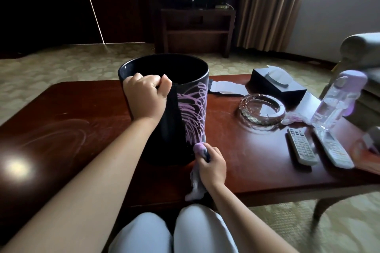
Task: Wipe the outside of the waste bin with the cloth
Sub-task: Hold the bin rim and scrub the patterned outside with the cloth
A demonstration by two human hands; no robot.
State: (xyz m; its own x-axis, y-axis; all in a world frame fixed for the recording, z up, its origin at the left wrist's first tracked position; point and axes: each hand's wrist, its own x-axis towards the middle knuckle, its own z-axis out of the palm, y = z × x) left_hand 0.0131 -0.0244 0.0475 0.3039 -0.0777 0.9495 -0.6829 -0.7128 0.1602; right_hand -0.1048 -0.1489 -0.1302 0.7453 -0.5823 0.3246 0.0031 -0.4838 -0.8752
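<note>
head view: the black waste bin (164,109) stands on the wooden table (72,119) at the frame centre. the left hand (147,96) grips its near rim, fingers curled. the right hand (211,165) holds the bunched cloth (198,148) against the bin's lower side, under purple scribbles (192,113).

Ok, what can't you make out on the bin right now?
All in the head view:
- Bin far side: hidden by its own body.
- Wall under the left hand: covered.
- Inside: too dark.
- Cloth contact spot: masked by the right hand.
- Bottle: blurred.
</note>
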